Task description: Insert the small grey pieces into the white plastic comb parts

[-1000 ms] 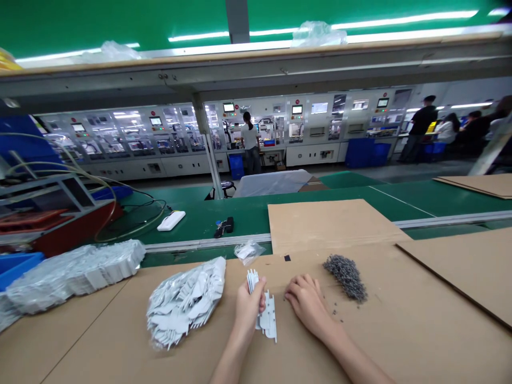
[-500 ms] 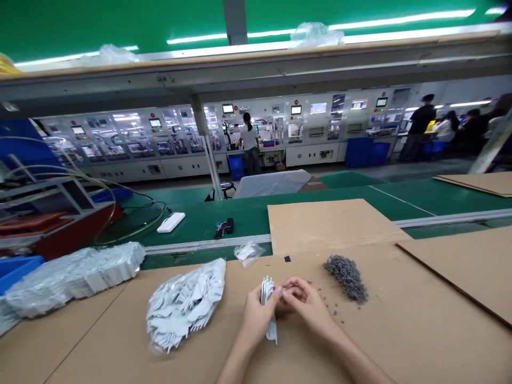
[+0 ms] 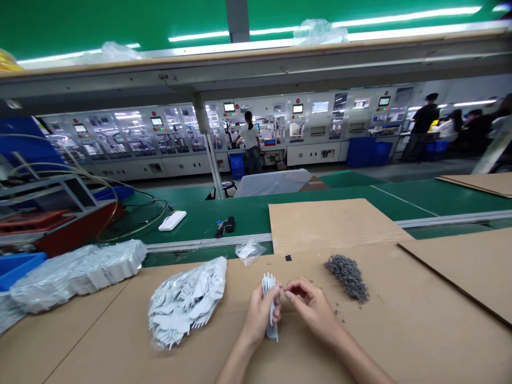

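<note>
My left hand (image 3: pixel 260 314) is wrapped round a small stack of white plastic pieces (image 3: pixel 271 329) with thin prongs at the top. Just to its right, my right hand (image 3: pixel 314 309) has thumb and forefinger pinched together; a tiny dark bit seems to be at the fingertips, too small to name. Beyond the right hand lies a heap of small dark grey parts (image 3: pixel 347 277), with a few loose ones scattered near it. Left of my hands, a clear bag (image 3: pixel 186 304) holds many similar white pieces.
Brown cardboard (image 3: pixel 120 352) covers the bench. Wrapped white stacks (image 3: pixel 76 272) lie at left beside a blue bin (image 3: pixel 20 266). Farther back are a small clear bag (image 3: pixel 250 252), keys (image 3: pixel 225 226) and a white box (image 3: pixel 172 221). A shelf beam (image 3: pixel 256 74) crosses overhead. People stand near machines beyond.
My right hand has drawn slightly away from the left, opening a small gap between the fingertips. The left hand keeps its hold on the white stack.
</note>
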### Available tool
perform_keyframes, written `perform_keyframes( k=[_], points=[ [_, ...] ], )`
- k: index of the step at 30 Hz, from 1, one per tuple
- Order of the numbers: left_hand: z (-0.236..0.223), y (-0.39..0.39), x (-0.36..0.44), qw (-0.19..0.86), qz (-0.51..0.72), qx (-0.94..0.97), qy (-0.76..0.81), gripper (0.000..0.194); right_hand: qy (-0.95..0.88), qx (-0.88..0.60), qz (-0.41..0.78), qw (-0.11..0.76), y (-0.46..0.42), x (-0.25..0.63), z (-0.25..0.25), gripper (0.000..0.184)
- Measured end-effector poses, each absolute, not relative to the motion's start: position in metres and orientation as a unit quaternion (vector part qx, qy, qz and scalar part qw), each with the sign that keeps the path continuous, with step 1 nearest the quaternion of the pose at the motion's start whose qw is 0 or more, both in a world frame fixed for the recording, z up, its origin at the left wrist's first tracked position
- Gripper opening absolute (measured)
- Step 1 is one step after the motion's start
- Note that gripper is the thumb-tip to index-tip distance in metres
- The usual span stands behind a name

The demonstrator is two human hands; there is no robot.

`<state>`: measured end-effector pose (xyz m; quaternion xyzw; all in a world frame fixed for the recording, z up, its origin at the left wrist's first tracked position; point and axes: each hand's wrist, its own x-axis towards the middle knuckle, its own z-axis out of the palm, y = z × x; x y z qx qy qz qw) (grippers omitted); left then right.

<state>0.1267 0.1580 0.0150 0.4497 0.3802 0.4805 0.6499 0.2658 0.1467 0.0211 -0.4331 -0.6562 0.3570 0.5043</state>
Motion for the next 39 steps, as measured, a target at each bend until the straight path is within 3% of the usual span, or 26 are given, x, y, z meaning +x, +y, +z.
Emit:
perform_keyframes(
  k=[4, 9, 12, 21, 33, 36, 39],
  points=[
    [0.011, 0.160, 0.127, 0.647, 0.511, 0.400, 0.400, 0.031, -0.657, -0.421, 0.385, 0.493, 0.144, 0.261, 0.021, 0.010],
    [0.012, 0.161, 0.124, 0.468, 0.535, 0.493, 0.503, 0.027, -0.644, -0.419, 0.413, 0.489, 0.143, 0.257, 0.017, 0.010],
    [0.015, 0.157, 0.123, 0.420, 0.523, 0.538, 0.510, 0.026, -0.636, -0.417, 0.414, 0.500, 0.145, 0.258, 0.014, 0.009],
    [0.018, 0.154, 0.124, 0.406, 0.485, 0.602, 0.487, 0.023, -0.515, -0.414, 0.520, 0.541, 0.154, 0.260, 0.006, 0.018],
    [0.021, 0.153, 0.124, 0.386, 0.477, 0.616, 0.494, 0.023, -0.515, -0.384, 0.551, 0.533, 0.156, 0.260, 0.002, 0.022],
    [0.021, 0.154, 0.123, 0.368, 0.483, 0.609, 0.509, 0.023, -0.567, -0.397, 0.523, 0.498, 0.151, 0.258, 0.006, 0.019],
    [0.021, 0.154, 0.122, 0.362, 0.479, 0.617, 0.510, 0.023, -0.646, -0.437, 0.406, 0.477, 0.144, 0.258, 0.013, 0.006]
  ],
)
